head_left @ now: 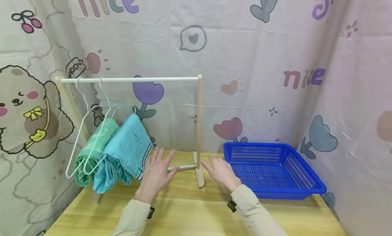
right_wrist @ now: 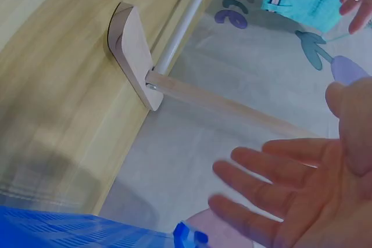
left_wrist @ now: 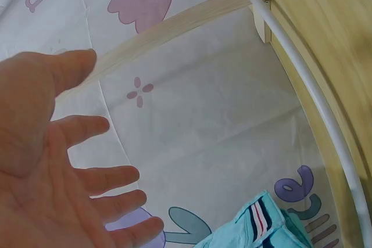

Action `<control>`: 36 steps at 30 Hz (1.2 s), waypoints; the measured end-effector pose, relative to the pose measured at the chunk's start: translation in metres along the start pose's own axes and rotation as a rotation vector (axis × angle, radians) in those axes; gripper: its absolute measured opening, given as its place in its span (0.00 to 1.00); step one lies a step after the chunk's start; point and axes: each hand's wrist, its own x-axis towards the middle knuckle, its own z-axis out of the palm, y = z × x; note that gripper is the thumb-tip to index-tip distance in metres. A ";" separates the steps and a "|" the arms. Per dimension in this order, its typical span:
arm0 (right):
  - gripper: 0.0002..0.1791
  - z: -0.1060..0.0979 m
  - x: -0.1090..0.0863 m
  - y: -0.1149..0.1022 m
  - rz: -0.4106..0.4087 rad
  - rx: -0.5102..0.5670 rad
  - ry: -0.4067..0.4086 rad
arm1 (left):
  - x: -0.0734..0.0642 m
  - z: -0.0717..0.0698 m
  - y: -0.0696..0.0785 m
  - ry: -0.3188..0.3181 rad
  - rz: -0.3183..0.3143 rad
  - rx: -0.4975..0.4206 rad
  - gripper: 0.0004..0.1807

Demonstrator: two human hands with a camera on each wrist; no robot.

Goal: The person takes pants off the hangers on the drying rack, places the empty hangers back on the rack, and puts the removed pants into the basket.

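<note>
My left hand (head_left: 157, 174), fingers spread and holding nothing, is just right of a folded turquoise garment (head_left: 130, 147) with a striped edge. That garment hangs over a hanger on the rack's left part. Left of it, a green garment (head_left: 102, 137) hangs on a white hanger (head_left: 80, 127). My right hand (head_left: 222, 171) reaches forward with straight, empty fingers, between the rack's right post (head_left: 199, 120) and a blue plastic basket (head_left: 275, 191). In the left wrist view the palm and spread fingers (left_wrist: 116, 178) show. The right wrist view shows the right fingers (right_wrist: 256, 181) bare too.
The rack has a white top rail (head_left: 153, 79), a white lower bar (head_left: 183, 167) and a wooden foot (head_left: 200, 178) on the wooden table (head_left: 196, 212). A printed curtain (head_left: 257, 76) encloses the back and sides. The blue basket stands at the right with nothing in it.
</note>
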 end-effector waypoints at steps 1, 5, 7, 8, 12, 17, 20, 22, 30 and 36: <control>0.29 0.000 0.003 -0.001 -0.009 0.001 0.016 | 0.000 0.000 0.000 0.015 0.004 0.008 0.34; 0.18 0.003 0.017 -0.003 -0.029 0.027 0.081 | -0.001 0.000 -0.001 0.071 0.020 0.027 0.30; 0.12 0.003 0.024 -0.005 -0.031 0.051 0.112 | -0.001 0.000 -0.001 0.090 0.023 0.026 0.28; 0.11 0.003 0.028 -0.007 -0.029 0.064 0.128 | -0.001 0.000 -0.001 0.095 0.024 0.024 0.27; 0.10 0.001 0.046 -0.011 -0.019 0.117 0.171 | -0.001 -0.001 -0.001 0.107 0.034 0.019 0.21; 0.11 -0.002 0.065 -0.016 -0.026 0.130 0.169 | -0.003 0.000 -0.003 0.132 0.055 0.050 0.16; 0.12 -0.006 0.074 -0.020 -0.038 0.148 0.174 | -0.004 0.000 -0.005 0.150 0.062 0.068 0.13; 0.12 -0.010 0.079 -0.023 -0.038 0.181 0.163 | -0.005 -0.001 -0.006 0.168 0.065 0.065 0.12; 0.24 -0.024 0.089 -0.029 0.047 0.285 0.111 | 0.000 -0.015 -0.013 0.222 -0.012 -0.060 0.11; 0.22 -0.023 0.096 -0.033 0.037 0.363 0.102 | -0.002 -0.029 -0.023 0.334 -0.038 -0.098 0.08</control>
